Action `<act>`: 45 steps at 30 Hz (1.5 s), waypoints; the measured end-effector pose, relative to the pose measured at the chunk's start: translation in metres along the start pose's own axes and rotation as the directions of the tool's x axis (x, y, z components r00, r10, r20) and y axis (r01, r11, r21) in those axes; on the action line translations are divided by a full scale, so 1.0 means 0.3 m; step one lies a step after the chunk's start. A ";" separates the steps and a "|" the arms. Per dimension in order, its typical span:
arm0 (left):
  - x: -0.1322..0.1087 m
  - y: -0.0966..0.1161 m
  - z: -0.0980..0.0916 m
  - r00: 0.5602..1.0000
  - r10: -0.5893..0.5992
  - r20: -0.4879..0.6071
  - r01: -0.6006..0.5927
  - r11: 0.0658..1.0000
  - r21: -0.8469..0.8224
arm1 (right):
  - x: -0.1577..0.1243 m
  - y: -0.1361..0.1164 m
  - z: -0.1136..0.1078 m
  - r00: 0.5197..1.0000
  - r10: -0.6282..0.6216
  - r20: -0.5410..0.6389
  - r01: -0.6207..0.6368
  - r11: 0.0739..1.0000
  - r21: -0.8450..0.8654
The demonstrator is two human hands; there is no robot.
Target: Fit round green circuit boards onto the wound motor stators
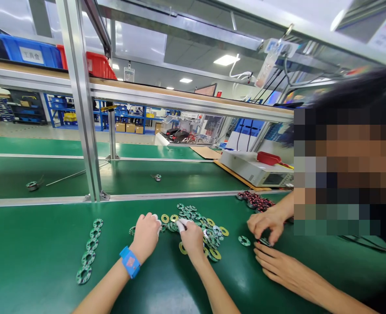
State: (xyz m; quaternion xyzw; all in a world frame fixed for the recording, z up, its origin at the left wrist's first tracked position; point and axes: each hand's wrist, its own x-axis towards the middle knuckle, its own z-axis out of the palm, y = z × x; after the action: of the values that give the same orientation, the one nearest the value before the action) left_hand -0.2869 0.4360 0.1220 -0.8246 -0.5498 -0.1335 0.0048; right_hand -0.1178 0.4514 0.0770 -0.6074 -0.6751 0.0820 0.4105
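Ring-shaped boards [212, 239], green with pale markings, lie in a loose heap on the green counter [42, 244], near its far edge, with yellow rings [224, 232] intermixed. Left hand [146, 235]: back up, fingertips lowered at the heap's left end. Right hand [193, 240]: white-covered fingertips close together over the heap. Whether either grips a board cannot be told.

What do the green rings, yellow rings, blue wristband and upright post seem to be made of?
Green rings: probably circuit board, green with pale, metallic-looking patches.
Yellow rings: perhaps plastic or fibreboard; flat, plain yellow, too small to settle.
Blue wristband: likely matte plastic or rubber, from its even blue; fabric is possible.
Upright post: apparently aluminium, satin silver with long grooves.
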 end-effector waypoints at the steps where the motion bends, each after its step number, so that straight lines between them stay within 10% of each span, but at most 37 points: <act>1: -0.002 0.006 0.000 1.000 -0.003 0.005 0.003 1.000 -0.015 | 0.004 0.001 -0.007 1.000 -0.015 0.004 0.015 1.000 0.013; 8: -0.004 -0.016 0.032 1.000 0.000 0.029 0.004 0.989 -0.149 | -0.002 -0.048 -0.010 0.980 -0.163 0.111 0.147 0.979 0.138; 32: 0.017 0.007 0.053 0.981 -0.191 0.029 0.186 0.894 -0.407 | -0.021 -0.069 -0.028 0.999 -0.020 0.027 0.021 1.000 -0.019; 45: 0.056 -0.036 0.091 0.994 -0.091 0.066 0.108 0.629 -0.770 | 0.002 -0.048 0.006 0.981 -0.051 0.185 -0.011 0.947 0.322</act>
State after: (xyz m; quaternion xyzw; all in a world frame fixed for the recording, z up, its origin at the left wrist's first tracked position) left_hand -0.2848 0.4598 0.0980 -0.7172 -0.4846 -0.3470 -0.3611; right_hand -0.1297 0.4490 0.0850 -0.5149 -0.6950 0.2446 0.4383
